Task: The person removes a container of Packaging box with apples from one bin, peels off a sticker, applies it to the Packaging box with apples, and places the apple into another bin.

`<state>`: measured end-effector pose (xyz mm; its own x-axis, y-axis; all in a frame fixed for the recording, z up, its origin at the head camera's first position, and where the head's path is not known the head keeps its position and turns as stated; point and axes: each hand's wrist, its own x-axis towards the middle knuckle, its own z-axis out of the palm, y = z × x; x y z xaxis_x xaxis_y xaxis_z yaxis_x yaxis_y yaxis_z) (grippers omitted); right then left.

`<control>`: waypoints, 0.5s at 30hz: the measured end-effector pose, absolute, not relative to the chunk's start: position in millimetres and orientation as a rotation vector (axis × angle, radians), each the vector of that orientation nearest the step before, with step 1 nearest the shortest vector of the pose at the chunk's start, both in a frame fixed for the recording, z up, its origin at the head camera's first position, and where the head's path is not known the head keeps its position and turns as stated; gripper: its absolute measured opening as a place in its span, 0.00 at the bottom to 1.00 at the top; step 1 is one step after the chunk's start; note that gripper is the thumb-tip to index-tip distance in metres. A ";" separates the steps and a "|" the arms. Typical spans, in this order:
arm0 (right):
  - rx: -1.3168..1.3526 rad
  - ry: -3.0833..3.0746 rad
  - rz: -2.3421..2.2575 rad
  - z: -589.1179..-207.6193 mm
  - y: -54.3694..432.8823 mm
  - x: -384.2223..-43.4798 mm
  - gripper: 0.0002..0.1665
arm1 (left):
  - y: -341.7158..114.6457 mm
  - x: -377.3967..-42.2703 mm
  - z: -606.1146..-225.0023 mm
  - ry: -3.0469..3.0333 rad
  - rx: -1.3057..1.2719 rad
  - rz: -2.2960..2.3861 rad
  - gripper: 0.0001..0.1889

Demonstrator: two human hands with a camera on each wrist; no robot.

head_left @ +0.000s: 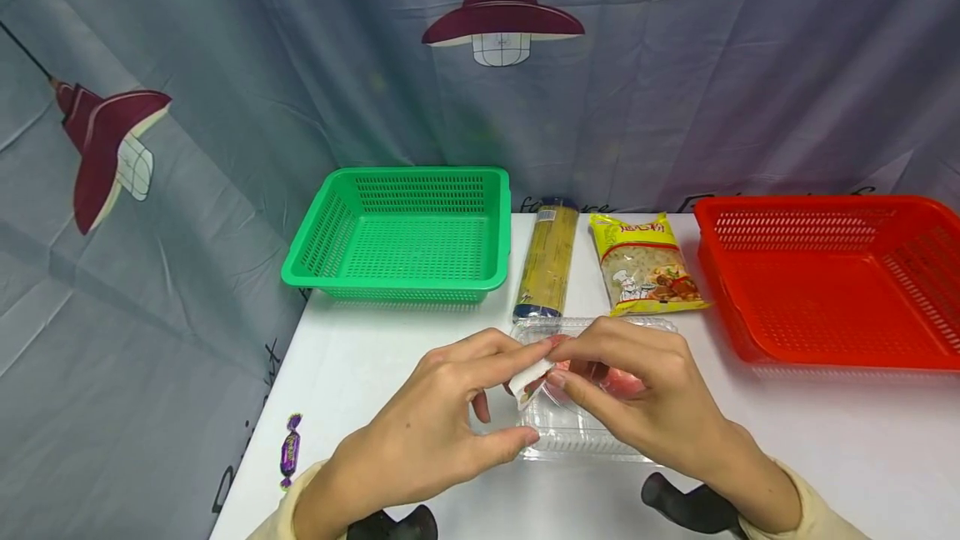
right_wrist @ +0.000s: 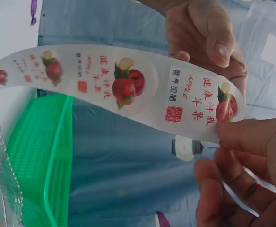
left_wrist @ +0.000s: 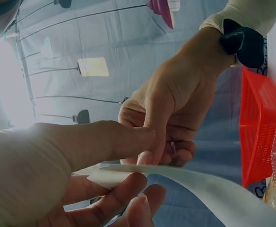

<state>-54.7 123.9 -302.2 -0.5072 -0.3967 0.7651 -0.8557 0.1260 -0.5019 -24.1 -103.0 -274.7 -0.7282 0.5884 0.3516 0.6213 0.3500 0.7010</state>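
Pinching white, apple-printed, paper-like strip with right hand; spreading thumb of left hand wide, unclear if touching. Probably light, pliant, crease-prone; grasp by edges.

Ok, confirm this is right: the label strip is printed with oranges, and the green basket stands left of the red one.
Wrong fruit: the right wrist view shows the label strip printed with red apples. The green basket does stand left of the red basket.

Cream sleeves and curved, smooth black wrist pieces are worn.
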 end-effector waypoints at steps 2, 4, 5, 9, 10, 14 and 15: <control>1.225 -1.934 1.382 -302.6 124.3 -54.9 0.10 | -103.4 -24.4 -274.5 -2.554 -1.129 -1.358 0.35; 1.246 -1.902 1.408 -302.7 125.0 -55.1 0.09 | -104.3 -24.9 -274.5 -2.553 -1.105 -1.371 0.34; 1.256 -1.887 1.420 -302.6 125.4 -55.1 0.08 | -105.0 -25.6 -274.6 -2.542 -1.095 -1.378 0.32; 1.305 -1.814 1.460 -301.2 126.8 -55.1 0.06 | -108.6 -29.4 -275.0 -2.457 -1.022 -1.437 0.24; 1.309 -1.806 1.468 -300.7 127.3 -54.8 0.06 | -109.4 -30.7 -275.1 -2.431 -0.990 -1.457 0.22; 1.287 -1.818 1.478 -299.7 131.0 -52.3 0.06 | -111.2 -37.5 -277.4 -2.341 -0.797 -1.530 0.16; 1.279 -1.823 1.489 -300.0 132.3 -51.6 0.06 | -111.8 -40.0 -278.8 -2.318 -0.743 -1.547 0.16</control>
